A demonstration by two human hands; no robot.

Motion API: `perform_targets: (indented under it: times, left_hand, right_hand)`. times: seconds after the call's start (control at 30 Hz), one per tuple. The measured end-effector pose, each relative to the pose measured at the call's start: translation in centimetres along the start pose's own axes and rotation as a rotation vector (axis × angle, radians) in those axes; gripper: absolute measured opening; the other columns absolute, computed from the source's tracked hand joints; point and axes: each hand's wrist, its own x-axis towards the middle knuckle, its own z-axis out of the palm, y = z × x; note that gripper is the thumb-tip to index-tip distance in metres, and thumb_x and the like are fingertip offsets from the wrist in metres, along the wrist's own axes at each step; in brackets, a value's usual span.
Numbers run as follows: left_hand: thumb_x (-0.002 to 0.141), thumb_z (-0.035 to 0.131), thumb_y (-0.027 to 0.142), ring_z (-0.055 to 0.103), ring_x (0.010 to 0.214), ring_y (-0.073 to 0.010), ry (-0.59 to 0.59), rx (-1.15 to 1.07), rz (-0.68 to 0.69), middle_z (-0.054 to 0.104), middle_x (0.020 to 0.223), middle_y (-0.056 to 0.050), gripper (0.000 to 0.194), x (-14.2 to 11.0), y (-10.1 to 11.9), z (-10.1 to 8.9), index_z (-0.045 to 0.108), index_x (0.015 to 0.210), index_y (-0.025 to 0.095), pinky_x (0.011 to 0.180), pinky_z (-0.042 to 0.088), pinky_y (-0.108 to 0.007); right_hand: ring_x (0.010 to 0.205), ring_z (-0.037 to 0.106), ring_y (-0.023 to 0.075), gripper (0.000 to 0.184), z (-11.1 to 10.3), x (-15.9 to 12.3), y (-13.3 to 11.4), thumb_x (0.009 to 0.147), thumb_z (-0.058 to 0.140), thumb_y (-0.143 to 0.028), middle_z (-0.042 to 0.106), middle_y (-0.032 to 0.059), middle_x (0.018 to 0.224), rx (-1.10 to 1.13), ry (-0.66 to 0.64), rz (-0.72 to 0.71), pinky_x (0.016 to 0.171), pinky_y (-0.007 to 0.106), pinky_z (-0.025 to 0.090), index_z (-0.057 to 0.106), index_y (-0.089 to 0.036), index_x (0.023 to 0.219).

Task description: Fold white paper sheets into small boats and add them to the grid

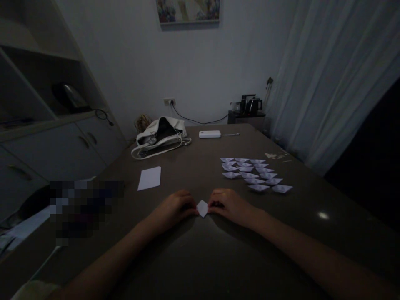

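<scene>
A small folded piece of white paper (202,208), diamond-like in outline, is held between my two hands just above or on the table. My left hand (178,208) pinches its left corner, fingers curled. On the opposite corner, my right hand (229,205) pinches with thumb and fingers. Beyond the right hand stand several white paper boats (256,175) grouped in loose rows. A stack of white paper sheets (149,178) lies flat beyond my left hand.
The brown table (200,262) carries a white handbag (162,135) at the back left and a white power strip (210,134) at the back. Paper scraps (275,156) lie near the right edge. A black kettle (253,105) stands behind the table. Blurred blocks cover an area at left.
</scene>
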Motion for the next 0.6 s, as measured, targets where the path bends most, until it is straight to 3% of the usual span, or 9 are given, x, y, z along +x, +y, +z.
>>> perform_targets:
  times: [0.3, 0.6]
  left_hand:
    - [0.092, 0.051, 0.029, 0.056, 0.082, -0.0171, 0.001, 0.009, -0.002, 0.059, 0.089, -0.005, 0.018, 0.05, 0.17, 0.08, 0.063, 0.086, 0.016, 0.073, 0.045, -0.028]
    - [0.092, 0.048, 0.034, 0.055, 0.076, -0.0172, 0.007, -0.020, -0.078, 0.058, 0.082, -0.005, 0.025, 0.22, 0.23, 0.34, 0.060, 0.082, 0.014, 0.068, 0.041, -0.028]
  right_hand:
    - [0.076, 0.057, 0.0130, 0.011, -0.02, 0.28, 0.15, 0.087, 0.059, -0.018, 0.063, 0.0045, 0.083, -0.002, -0.010, -0.008, 0.068, 0.024, 0.041, 0.068, -0.015, 0.085]
    - [0.065, 0.053, 0.0114, 0.009, 0.53, 0.60, -0.29, 0.082, 0.064, -0.020, 0.060, 0.0022, 0.071, -0.024, 0.060, 0.172, 0.058, 0.022, 0.034, 0.067, -0.014, 0.076]
